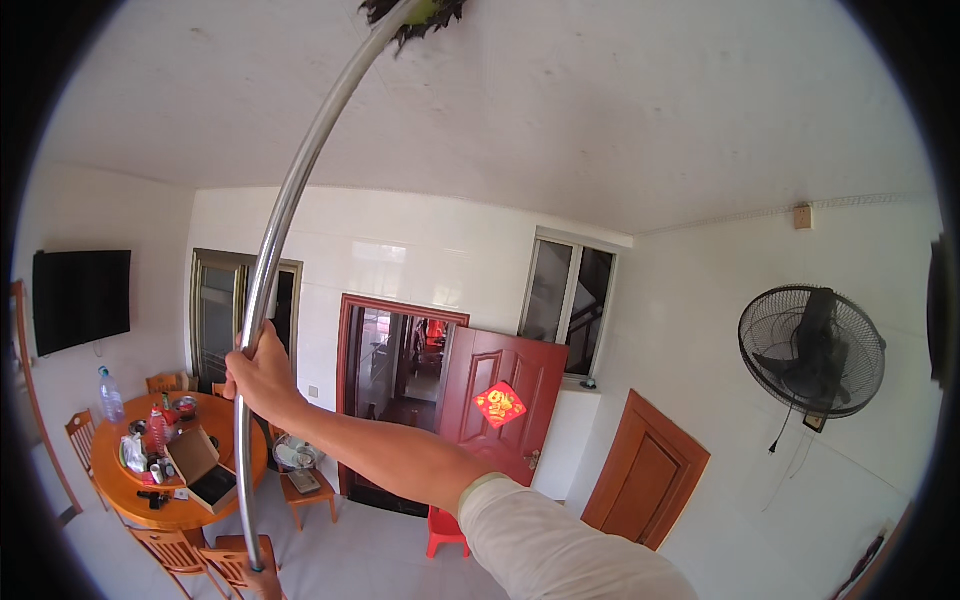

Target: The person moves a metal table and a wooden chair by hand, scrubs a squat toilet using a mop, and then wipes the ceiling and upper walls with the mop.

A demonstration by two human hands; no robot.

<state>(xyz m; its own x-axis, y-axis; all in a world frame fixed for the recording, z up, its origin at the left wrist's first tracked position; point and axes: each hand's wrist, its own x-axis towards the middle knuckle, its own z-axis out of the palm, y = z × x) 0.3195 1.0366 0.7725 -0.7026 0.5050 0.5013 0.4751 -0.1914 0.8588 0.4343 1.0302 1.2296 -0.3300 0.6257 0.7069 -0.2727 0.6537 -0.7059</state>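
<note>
My right hand [264, 375] grips a long metal pole [289, 202] around its middle, with the arm stretched across the view. Lower down, at the picture's bottom edge, my left hand [264, 583] is closed around the pole's lower end and only partly shows. The pole rises and looks bent by the lens. At its top, a dark ragged brush head [435, 21] with a green part is at the white ceiling [562, 112]; the picture's upper edge cuts it off, and whether it touches cannot be told. Small dark marks dot the ceiling.
A round wooden table [127, 506] holds bottles and an open cardboard box [196, 457], with wooden chairs [169, 555] around it. A wall fan [811, 351] hangs right, a television [82, 300] left. Ahead stand an open red door [502, 360] and a red stool [446, 534].
</note>
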